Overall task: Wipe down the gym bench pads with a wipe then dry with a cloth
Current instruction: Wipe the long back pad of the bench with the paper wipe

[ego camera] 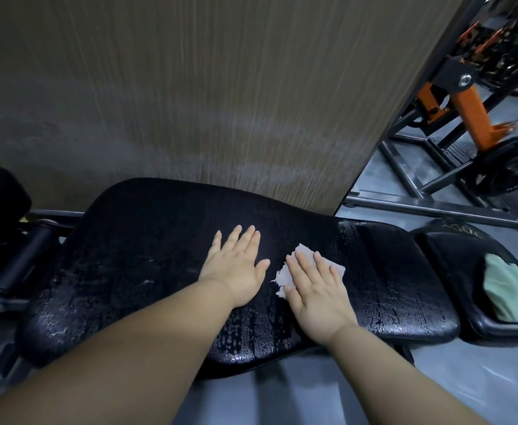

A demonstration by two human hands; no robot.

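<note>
While both hands lie flat on the long black bench pad (147,256), the white wipe (284,277) sits pressed under the right hand (316,289). That hand's fingers are straight and spread over the wipe, so nothing is gripped. Crumpled edges of the wipe show past the fingertips and beside the thumb. The left hand (236,265) rests just beside it, palm down and released, touching only the pad.

A bunched green cloth (509,289) lies on the smaller seat pad (454,250) at the right end, well apart from both hands.

The long pad runs left to right across the view. Its surface is beaded with wet, mostly near the front edge and to the right of the wipe. Its far edge stands close to a wood-grain panel (190,87). Grey floor (282,394) shows along the near edge, and an orange-and-black machine (469,108) stands behind to the right.
</note>
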